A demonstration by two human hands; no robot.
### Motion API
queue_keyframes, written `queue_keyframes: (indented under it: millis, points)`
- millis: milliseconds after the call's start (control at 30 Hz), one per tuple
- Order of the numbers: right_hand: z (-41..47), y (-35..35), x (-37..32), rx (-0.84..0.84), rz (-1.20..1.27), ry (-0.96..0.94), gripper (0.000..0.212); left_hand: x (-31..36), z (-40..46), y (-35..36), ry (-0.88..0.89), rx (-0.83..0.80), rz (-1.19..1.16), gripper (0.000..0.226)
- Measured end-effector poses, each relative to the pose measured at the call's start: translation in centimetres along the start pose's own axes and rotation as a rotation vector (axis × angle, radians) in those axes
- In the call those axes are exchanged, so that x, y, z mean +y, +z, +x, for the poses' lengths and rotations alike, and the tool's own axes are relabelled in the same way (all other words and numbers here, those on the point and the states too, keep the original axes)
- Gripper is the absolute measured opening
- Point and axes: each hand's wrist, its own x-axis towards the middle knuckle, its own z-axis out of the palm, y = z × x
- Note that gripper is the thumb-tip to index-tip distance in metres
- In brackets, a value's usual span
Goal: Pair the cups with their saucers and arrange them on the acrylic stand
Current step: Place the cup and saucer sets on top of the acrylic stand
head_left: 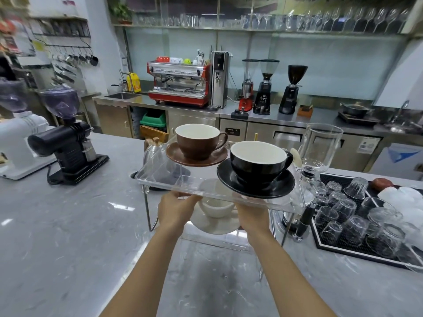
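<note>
Upright, white cup [216, 208] between hands.

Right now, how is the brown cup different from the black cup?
The brown ceramic cup sits on a brown saucer at the back of the clear acrylic stand; the black ceramic cup sits on a black saucer, nearer the front and to the right. Both are upright, white inside, handles pointing right.
</note>
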Motion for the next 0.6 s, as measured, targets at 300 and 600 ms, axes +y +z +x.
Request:
queue_keyframes:
  millis: [300,600]
  points:
    - [0.6,0.2,0.9,0.028,-0.067,-0.116,0.039,-0.7,1.2,0.0,-0.022,-0.052,0.040,0.041]
    - [-0.3,0.4,0.5,0.052,0.004,-0.141,0.026,-1.1,0.5,0.5,0.016,-0.017,0.014,0.059]
